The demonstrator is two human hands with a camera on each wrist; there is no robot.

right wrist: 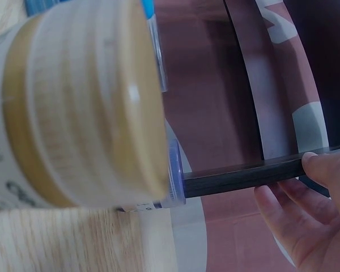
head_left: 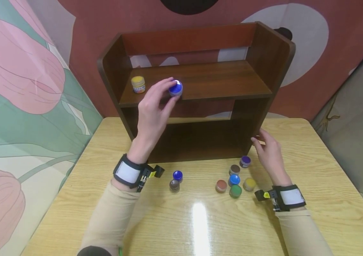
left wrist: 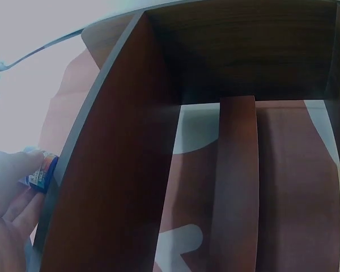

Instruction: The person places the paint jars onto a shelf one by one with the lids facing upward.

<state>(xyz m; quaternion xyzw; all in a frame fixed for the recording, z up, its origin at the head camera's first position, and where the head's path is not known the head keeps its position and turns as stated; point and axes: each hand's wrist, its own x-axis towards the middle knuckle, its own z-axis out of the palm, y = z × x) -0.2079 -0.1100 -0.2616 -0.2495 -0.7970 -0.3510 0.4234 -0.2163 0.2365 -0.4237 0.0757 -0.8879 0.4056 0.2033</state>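
My left hand (head_left: 154,112) pinches a small blue-lidded paint jar (head_left: 176,88) between thumb and fingers, at the front edge of the upper board of a dark brown wooden shelf (head_left: 213,80). In the left wrist view the held jar (left wrist: 43,171) overlaps the edge of that board. Toward the left end of the same board stands a yellow paint jar (head_left: 138,85). My right hand (head_left: 270,153) grips the front edge of the shelf's right side panel low down; the right wrist view shows thumb and fingers on either side of the panel (right wrist: 243,175).
On the wooden table (head_left: 155,227), a blue jar (head_left: 177,175) and a dark grey one (head_left: 174,185) stand before the shelf. Near my right hand are purple (head_left: 245,161), brown (head_left: 234,170), light blue (head_left: 234,179), green (head_left: 235,191), reddish (head_left: 221,186) and yellow (head_left: 249,184) jars.
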